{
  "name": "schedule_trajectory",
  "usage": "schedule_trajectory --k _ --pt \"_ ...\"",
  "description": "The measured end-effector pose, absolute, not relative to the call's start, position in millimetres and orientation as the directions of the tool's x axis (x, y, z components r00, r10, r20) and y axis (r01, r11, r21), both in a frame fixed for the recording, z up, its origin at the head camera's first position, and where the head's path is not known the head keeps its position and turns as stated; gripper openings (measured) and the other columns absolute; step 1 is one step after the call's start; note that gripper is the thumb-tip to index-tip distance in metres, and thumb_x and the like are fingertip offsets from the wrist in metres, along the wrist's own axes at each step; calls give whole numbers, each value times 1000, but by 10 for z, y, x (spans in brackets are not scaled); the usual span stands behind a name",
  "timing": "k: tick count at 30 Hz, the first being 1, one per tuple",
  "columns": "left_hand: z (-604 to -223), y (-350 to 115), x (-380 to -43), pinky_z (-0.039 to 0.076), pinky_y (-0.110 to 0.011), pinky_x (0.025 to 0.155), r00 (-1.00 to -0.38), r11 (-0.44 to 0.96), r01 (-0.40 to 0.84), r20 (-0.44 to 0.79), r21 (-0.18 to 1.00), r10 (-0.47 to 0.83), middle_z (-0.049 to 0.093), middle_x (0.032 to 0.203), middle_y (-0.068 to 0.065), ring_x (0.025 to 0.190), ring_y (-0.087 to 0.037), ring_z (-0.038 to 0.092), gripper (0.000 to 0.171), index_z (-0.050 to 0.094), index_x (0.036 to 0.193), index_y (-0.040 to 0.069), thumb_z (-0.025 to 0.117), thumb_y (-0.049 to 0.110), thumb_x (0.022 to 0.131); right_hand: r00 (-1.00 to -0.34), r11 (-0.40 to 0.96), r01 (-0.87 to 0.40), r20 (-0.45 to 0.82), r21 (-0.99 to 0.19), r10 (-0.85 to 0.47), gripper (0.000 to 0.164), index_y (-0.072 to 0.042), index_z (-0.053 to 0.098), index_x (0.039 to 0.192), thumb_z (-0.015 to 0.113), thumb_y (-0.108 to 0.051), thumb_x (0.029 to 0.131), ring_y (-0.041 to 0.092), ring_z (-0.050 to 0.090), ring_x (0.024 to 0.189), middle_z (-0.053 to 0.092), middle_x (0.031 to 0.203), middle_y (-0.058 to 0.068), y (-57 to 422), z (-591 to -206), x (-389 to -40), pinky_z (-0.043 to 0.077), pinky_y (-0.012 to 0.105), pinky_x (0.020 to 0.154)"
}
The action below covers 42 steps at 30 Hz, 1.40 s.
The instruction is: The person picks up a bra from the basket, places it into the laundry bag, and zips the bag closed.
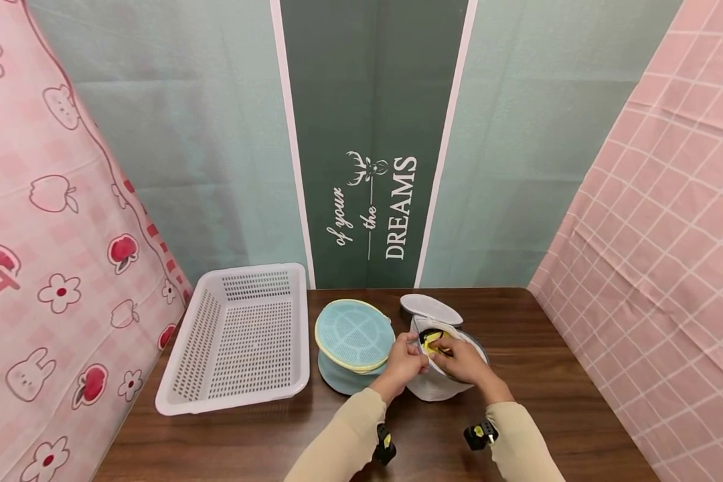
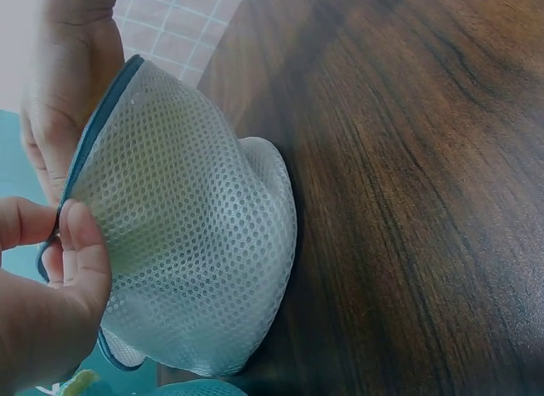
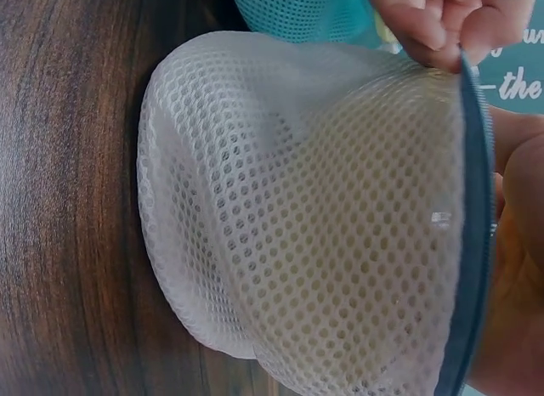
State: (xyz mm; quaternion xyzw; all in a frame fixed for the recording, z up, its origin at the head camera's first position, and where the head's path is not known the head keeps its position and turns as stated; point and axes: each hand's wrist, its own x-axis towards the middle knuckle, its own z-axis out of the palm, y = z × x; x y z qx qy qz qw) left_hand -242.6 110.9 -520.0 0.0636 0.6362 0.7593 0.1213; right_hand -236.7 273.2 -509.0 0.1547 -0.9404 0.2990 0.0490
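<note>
A white mesh laundry bag (image 1: 436, 388) with a dark zip edge stands on the table, its top open. At the near left of the opening, my left hand (image 1: 405, 361) pinches the rim between thumb and fingers; the left wrist view shows this grip on the edge (image 2: 64, 188). My right hand (image 1: 462, 361) reaches into the mouth, its fingers bent at a yellow and black item (image 1: 432, 339) there. Most of that item is hidden by the hand and bag. Through the mesh in the right wrist view, only a yellowish tint shows.
A light blue mesh bag (image 1: 354, 335) with yellow trim stands close on the left. Farther left sits a white slotted plastic basket (image 1: 303, 335). A white oval mesh piece (image 1: 430, 309) lies behind the white bag. Printed curtains surround the brown wooden table (image 1: 548, 402).
</note>
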Motion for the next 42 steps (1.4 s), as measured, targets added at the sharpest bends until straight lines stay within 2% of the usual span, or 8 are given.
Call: schedule_trajectory --k 8,17,26,34,39,42 --pt "-5113 1051 -2425 51 -28 55 -954 -173 -94 -39 981 297 45 68 -1 53 -11 50 53 41 122 -8 55 -17 71 -908 777 -419 208 -471 -364 19 -3 69 97 66 -5 78 20 54 70 65 86 8 2726 -5109 -2429 44 37 65" --pt "-5092 1036 -2421 50 -27 58 -944 -168 -115 -55 979 326 47 74 -3 58 -11 51 52 43 123 -6 54 -16 73 -941 836 -321 47 -445 -336 26 -6 69 104 66 -4 79 30 60 86 66 96 12 2680 -5043 -2443 46 45 74" --pt "-5038 1010 -2394 48 -23 57 -925 -214 -124 -34 969 378 46 74 -2 59 -9 52 54 45 126 -7 52 -17 74 -918 843 -378 38 -384 -395 23 -1 67 103 60 1 81 31 60 88 66 95 13 2669 -5068 -2492 46 45 77" --pt "-5005 978 -2367 48 -23 57 -906 -256 -144 -24 956 422 45 74 -2 61 -11 52 55 49 127 -2 52 -17 74 -947 906 -290 -42 -308 -317 22 -7 69 98 61 2 80 27 59 84 65 93 9 2641 -5025 -2506 46 43 72" --pt "-4993 969 -2340 49 -25 59 -887 -259 -129 5 957 461 42 75 -2 61 -11 50 56 51 126 1 51 -19 73 -957 934 -266 -55 -236 -287 21 -10 70 94 61 2 80 24 57 76 64 88 8 2645 -5031 -2504 45 41 67" --pt "-5003 969 -2331 48 -24 58 -889 -259 -124 9 958 458 42 76 -3 61 -11 51 59 49 127 1 51 -20 72 -960 937 -255 -55 -237 -275 22 -10 70 94 61 3 79 20 54 73 64 88 8 2644 -5043 -2500 44 39 66"
